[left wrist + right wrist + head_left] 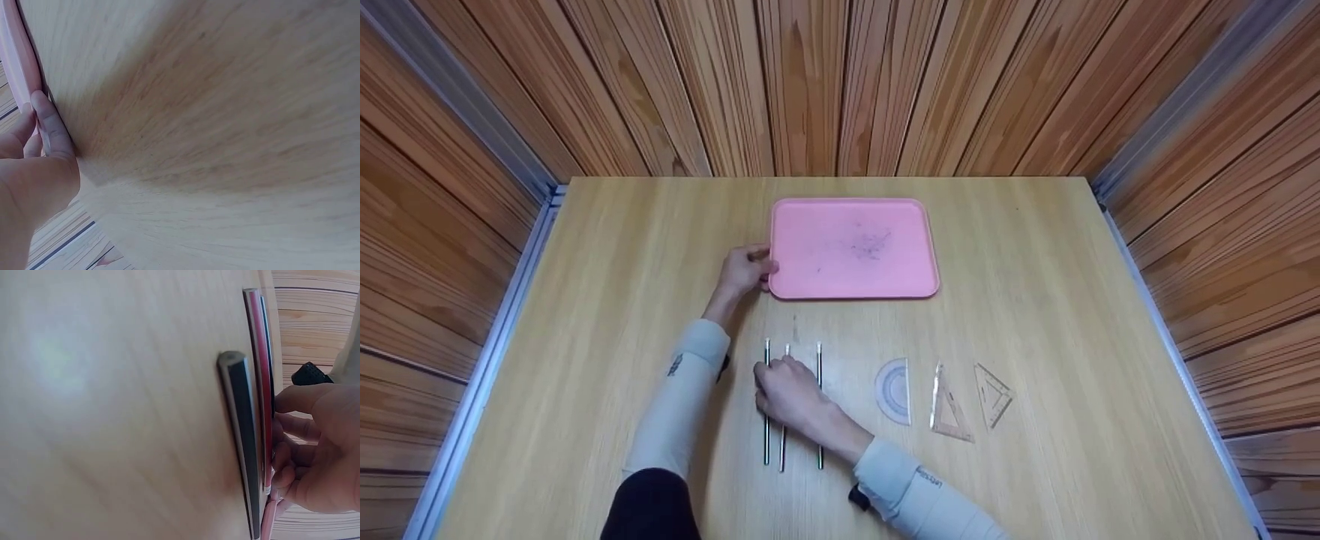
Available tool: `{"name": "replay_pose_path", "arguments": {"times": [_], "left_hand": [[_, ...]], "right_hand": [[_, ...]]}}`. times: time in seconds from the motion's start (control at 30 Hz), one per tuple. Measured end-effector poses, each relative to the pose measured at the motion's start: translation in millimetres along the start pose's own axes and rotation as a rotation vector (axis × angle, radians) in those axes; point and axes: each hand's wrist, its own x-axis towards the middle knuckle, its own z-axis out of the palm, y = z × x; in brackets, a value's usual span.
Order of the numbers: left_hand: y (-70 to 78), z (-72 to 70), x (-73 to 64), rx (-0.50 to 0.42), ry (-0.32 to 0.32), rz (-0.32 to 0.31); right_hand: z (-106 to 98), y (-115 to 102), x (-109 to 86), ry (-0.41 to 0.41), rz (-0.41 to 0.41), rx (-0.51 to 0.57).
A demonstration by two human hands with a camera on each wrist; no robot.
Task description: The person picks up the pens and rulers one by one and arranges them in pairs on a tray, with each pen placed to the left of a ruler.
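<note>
At its left edge, a pink tray (825, 225) is gripped by my left hand (744, 270). In the left wrist view, the fingers (53, 126) lie along the tray's rim (23, 62), low over the tabletop. Three pencils lie upright in a row, nearer to me. My right hand (791, 394) reaches across the right and middle pencils (782, 450), with thumb and curled fingers pinching the leftmost pencil (766, 442). From the right wrist, a dark pencil (242, 405) is closest, then a red one (260, 354), then a dark-blue one (268, 337) at the thumb.
Right of the pencils lie a clear protractor (894, 391) and two clear set squares, one larger (958, 430) and one smaller (984, 386). Wood-panelled walls (802, 90) enclose the wooden table (1057, 300) at the back and sides. Dark scuffs mark the tray's middle.
</note>
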Motion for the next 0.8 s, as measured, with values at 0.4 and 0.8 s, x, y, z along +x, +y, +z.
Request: {"name": "replay_pose_path", "arguments": {"times": [0.4,0.8], "left_hand": [[-3.7,-1.0,0.6,-0.051,0.019,0.004],[-7.6,-3.5,-1.1,-0.052,0.002,0.008]], "right_hand": [[5.4,-3.4,-0.1,0.106,0.02,0.014],[5.0,-4.3,0.6,0.204,0.048,0.074]]}}
